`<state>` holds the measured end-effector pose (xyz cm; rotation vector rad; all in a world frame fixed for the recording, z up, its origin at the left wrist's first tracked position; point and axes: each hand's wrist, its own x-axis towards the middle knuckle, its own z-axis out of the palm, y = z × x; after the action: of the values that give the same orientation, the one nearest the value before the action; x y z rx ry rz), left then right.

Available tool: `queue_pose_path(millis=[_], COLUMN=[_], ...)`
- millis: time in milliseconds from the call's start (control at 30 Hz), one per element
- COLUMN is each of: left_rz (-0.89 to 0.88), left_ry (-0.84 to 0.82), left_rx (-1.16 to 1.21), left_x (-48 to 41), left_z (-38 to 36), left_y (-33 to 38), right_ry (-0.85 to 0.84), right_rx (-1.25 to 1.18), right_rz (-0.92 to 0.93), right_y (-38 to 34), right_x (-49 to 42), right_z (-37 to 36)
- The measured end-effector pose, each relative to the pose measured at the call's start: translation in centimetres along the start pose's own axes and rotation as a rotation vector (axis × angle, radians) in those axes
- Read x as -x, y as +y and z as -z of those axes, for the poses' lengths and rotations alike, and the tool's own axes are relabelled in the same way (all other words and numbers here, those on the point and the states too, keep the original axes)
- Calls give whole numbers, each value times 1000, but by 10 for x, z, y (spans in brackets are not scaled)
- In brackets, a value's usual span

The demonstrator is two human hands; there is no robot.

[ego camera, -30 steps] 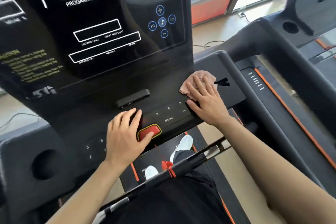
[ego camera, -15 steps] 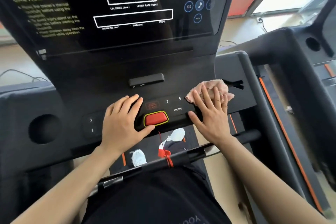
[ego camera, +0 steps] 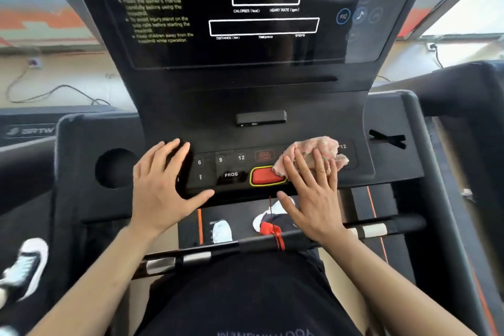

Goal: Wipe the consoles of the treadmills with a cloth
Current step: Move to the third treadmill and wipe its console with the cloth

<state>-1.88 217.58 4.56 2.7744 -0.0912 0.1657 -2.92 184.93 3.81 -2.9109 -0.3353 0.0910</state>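
Note:
A black treadmill console [ego camera: 261,95] fills the view, with a dark screen above and a button strip below. A crumpled pink cloth [ego camera: 321,146] lies on the right half of the button strip, its left edge at the red stop button [ego camera: 266,176]. My right hand [ego camera: 311,194] lies flat on the cloth with straight, spread fingers and presses it down. My left hand [ego camera: 163,185] rests flat on the left end of the strip, fingers spread, thumb on the console's front edge.
A round cup holder [ego camera: 114,168] is sunk in the left wing of the console. A black handlebar [ego camera: 245,247] with a red safety cord crosses in front of my body. Another treadmill [ego camera: 469,106] stands to the right. Someone's shoe [ego camera: 26,267] shows at the lower left.
My right hand has slid the cloth leftwards along the button strip, as far as the red button. My left hand has moved left, off the red button, to the strip's left end.

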Motion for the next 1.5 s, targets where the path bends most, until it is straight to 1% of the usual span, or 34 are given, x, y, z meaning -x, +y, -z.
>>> queue_pose_path(millis=[67,133,200,300,433,600,700,767,833,933,1033,1100,1200,1300,1433,1500], left_rz=[91,166,192,187,181,148,78,54,56,92,106,96,68,42,70,62], left_ry=[-10,-15,-8,15,49,52,53,58,104,199,203,188,182,183,204,210], left_rx=[-38,-10,33,74,86,145,220,316,386,413,425,431,428,356,274,254], left_x=[13,23,26,26,26,28,32,37,45,63,81,88,90,85,82,84], left_z=[-1,-4,-7,-10,-12,-11,-9,-4,-1,1,0,0,-1,-7,-15,-17], left_y=[-13,-18,-20,-23,-24,-29,-39,-47,-57,-74,-79,-75,-65,-53,-44,-44], right_ry=[-7,-14,-22,-52,-105,-146,-147,-147,-137,-106,26,110,164,156,161,137], right_rx=[-3,-5,-8,22,83,141,176,172,147,103,46,-29,-107,-106,-106,-107], right_rz=[18,51,75,127,234,389,481,546,607,698,797,823,824,785,541,415], right_y=[-8,-17,-24,-35,-55,-94,-119,-140,-165,-188,-186,-180,-167,-151,-136,-131], right_x=[-2,-3,-6,-14,-26,-47,-59,-64,-68,-67,-59,-52,-45,-42,-50,-50], right_z=[-1,-3,-3,-3,-2,-7,-16,-24,-33,-46,-56,-60,-59,-54,-44,-37])
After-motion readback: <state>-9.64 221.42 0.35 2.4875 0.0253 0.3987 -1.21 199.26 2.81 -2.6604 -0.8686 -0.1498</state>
